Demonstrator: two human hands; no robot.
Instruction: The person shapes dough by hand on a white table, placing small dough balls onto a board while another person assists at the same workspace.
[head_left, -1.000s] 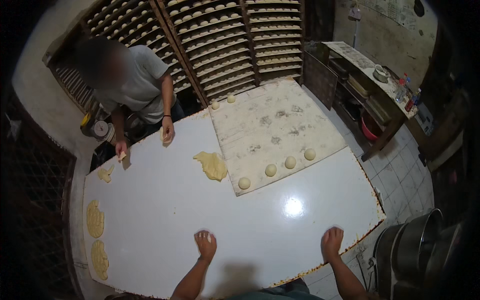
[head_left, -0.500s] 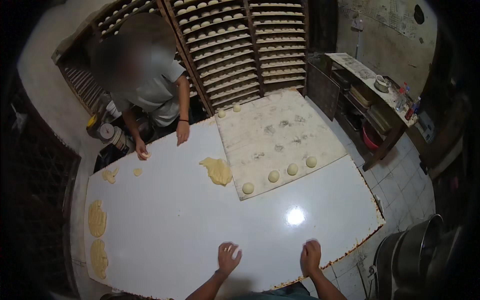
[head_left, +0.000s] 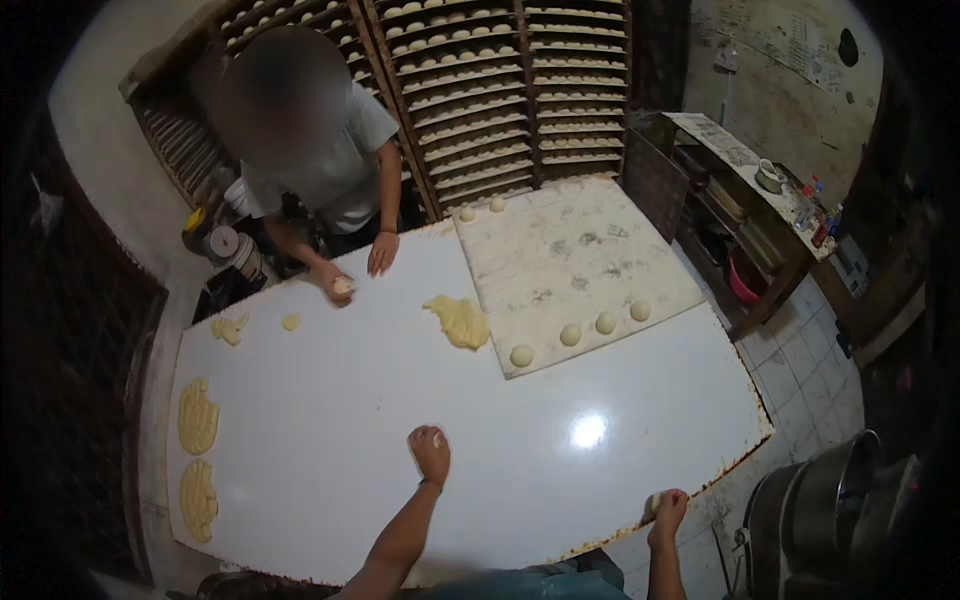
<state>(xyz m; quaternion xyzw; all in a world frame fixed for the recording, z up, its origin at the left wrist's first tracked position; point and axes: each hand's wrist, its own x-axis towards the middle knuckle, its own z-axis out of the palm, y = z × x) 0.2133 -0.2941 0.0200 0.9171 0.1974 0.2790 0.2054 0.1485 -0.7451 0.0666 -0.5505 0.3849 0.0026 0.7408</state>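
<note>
On a glossy white counter, pale rounded dough is gripped by the right hand; the left hand is curled, contents unclear; light, even pressure is advised

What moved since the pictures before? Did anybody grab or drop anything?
Since half a second ago, the left hand went forward and left; the right hand went right, and a pale dough piece now shows beside it. Since a second ago, the co-worker let go of a yellow dough piece, now on the table. The dough balls on the board stayed put.
</note>
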